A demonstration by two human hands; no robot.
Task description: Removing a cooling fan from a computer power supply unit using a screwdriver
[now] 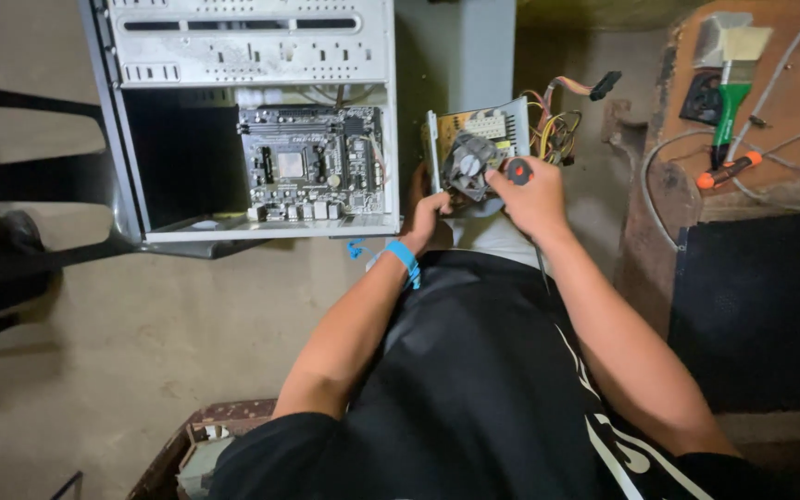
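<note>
shirt: black, short sleeves, white print at right side | left wrist: blue band [405,258] | forearms: bare

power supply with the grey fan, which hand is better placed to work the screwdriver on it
Right. The right hand already grips the red-and-black-handled screwdriver at the grey fan of the opened power supply. The left hand is braced against the unit's lower left edge, probably best kept steadying it.
</note>
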